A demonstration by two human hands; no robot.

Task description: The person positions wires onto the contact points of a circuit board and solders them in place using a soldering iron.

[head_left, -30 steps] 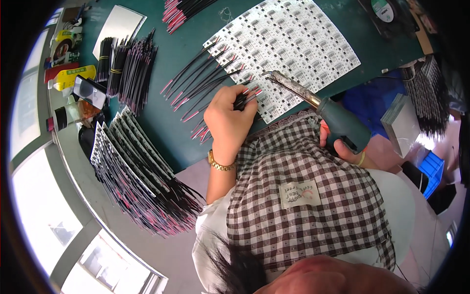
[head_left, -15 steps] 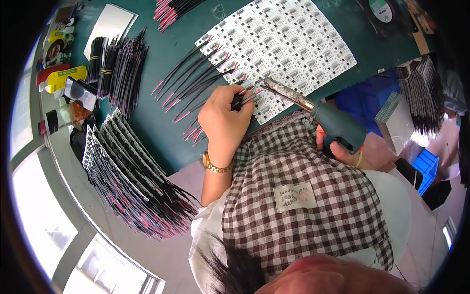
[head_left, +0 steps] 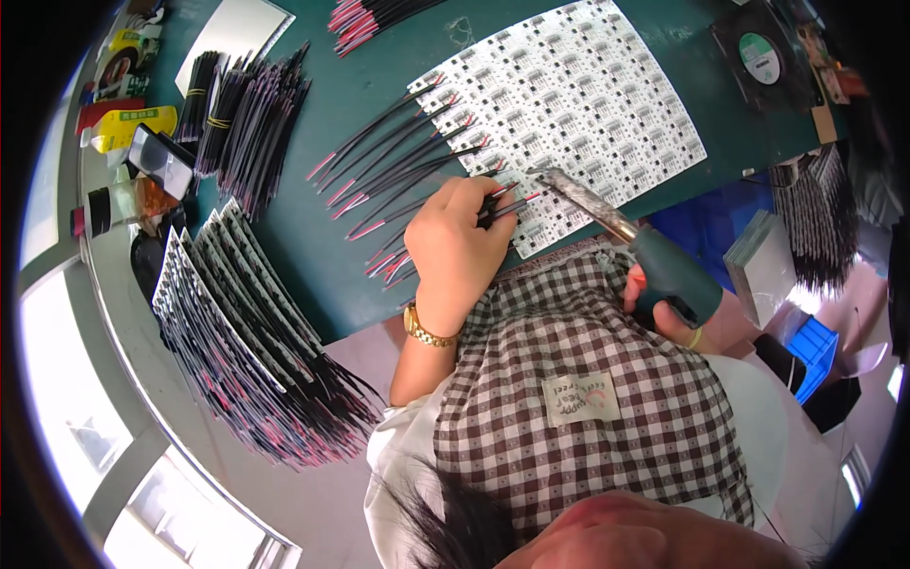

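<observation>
A large white circuit board panel [head_left: 578, 95], printed with rows of small parts, lies on the green table. Along its left edge, several black wires [head_left: 379, 185] with red and white ends fan out to the left. My left hand [head_left: 455, 237], with a gold watch on its wrist, is closed on black wires [head_left: 495, 204] at the panel's near left edge. My right hand [head_left: 664, 318] grips the dark green handle of a soldering iron [head_left: 675, 273]. The iron's tip is over the panel, just beyond the wire ends at my left fingers; contact cannot be made out.
Bundled black wires [head_left: 256, 133] and a white sheet [head_left: 227, 43] lie at the far left. Wired panels [head_left: 246, 313] stack at the near left. A phone [head_left: 159, 163] and yellow bottle [head_left: 137, 125] stand nearby. A solder spool [head_left: 763, 57] sits far right, a blue crate [head_left: 813, 356] below.
The whole view has shifted, so the table and panel appear farther right and lower. Both hands and the iron keep nearly the same places against the panel.
</observation>
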